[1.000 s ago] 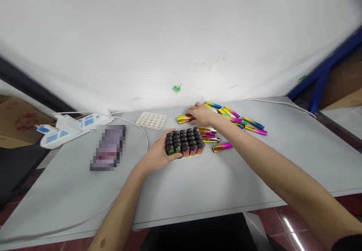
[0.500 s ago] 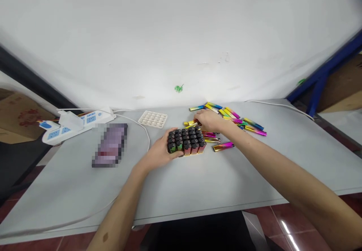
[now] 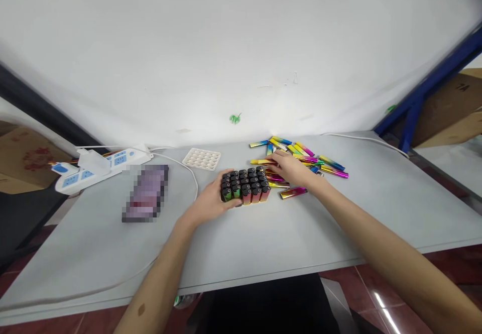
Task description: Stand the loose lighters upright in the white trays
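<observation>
A tight block of upright lighters point(image 3: 251, 195) with black tops stands on the table, its front ones green and red-to-yellow. My left hand point(image 3: 209, 201) wraps the block's left side, thumb along the front and fingers behind. Just beyond the block's right back corner, my right hand point(image 3: 288, 168) is over a loose pile of shiny multicoloured lighter sleeves point(image 3: 333, 172). Its fingers are bent down and closed at the end of one yellow-and-magenta lighter sleeve point(image 3: 259, 161); the fingertips are partly hidden. Another sleeve point(image 3: 292, 193) lies apart, nearer to me.
A white tray with rows of round hollows point(image 3: 202, 158) lies behind my left hand. Farther left are a blurred-out purple phone-like object point(image 3: 146, 193) and a white power strip point(image 3: 101, 171) with cables. A white wall point(image 3: 188, 73) bounds the table's back.
My right hand has moved from the back of the lighter block a little right, onto the sleeve pile. My left hand keeps its hold on the block. The view has shifted slightly.
</observation>
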A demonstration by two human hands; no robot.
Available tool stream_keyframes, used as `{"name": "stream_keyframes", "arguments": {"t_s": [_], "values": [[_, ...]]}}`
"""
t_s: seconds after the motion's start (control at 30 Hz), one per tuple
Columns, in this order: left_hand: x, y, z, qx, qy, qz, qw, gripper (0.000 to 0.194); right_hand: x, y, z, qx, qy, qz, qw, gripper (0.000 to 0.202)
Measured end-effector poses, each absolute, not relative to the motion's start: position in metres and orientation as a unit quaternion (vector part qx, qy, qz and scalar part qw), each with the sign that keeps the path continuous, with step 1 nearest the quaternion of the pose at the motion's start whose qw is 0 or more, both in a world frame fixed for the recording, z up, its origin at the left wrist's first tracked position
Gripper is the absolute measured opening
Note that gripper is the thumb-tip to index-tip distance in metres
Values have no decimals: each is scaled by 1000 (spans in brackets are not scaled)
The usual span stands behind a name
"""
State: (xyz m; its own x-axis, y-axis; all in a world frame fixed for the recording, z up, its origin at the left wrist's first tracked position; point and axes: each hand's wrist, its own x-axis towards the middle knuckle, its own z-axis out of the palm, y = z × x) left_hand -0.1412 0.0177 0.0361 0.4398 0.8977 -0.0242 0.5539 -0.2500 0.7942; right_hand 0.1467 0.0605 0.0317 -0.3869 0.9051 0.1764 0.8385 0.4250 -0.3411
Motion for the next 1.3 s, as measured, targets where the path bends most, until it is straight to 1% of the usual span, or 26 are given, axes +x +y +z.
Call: {"name": "stream_keyframes", "arguments": {"t_s": [0.1,0.2,0.37,0.43,0.53,0.63,0.73,0.83,0.9,1.0,1.1,1.17,1.2,1.3], "values": [[-141,18,36,761,476,228,377,79,163,44,28,-545,-796,134,226,25],[-142,18,35,763,475,224,376,80,178,29,21,-568,-769,148,255,26],[-144,19,33,762,489,213,368,81,195,15,16,-597,-719,177,309,35],[-144,20,32,761,493,208,367,81,198,11,20,-600,-699,215,324,40],[-144,21,31,761,496,204,365,80,202,5,25,-609,-640,308,353,44],[-144,20,32,761,495,208,363,79,207,2,26,-597,-557,380,436,40],[-144,20,32,760,495,208,365,79,211,3,22,-552,-476,429,532,37],[-144,20,32,759,496,211,365,79,211,4,21,-508,-412,477,587,26],[-143,20,32,757,496,213,368,79,209,4,23,-494,-375,505,600,23],[-143,20,32,754,498,211,373,78,204,1,29,-466,-323,560,604,25],[-143,19,33,750,504,207,374,77,199,-2,35,-432,-310,606,592,27],[-143,19,33,750,506,205,374,77,197,-3,35,-424,-312,613,590,28],[-143,19,33,749,506,204,376,77,197,-4,34,-422,-314,613,589,31],[-143,20,33,749,505,203,377,78,197,-4,30,-417,-338,613,580,57]]}}
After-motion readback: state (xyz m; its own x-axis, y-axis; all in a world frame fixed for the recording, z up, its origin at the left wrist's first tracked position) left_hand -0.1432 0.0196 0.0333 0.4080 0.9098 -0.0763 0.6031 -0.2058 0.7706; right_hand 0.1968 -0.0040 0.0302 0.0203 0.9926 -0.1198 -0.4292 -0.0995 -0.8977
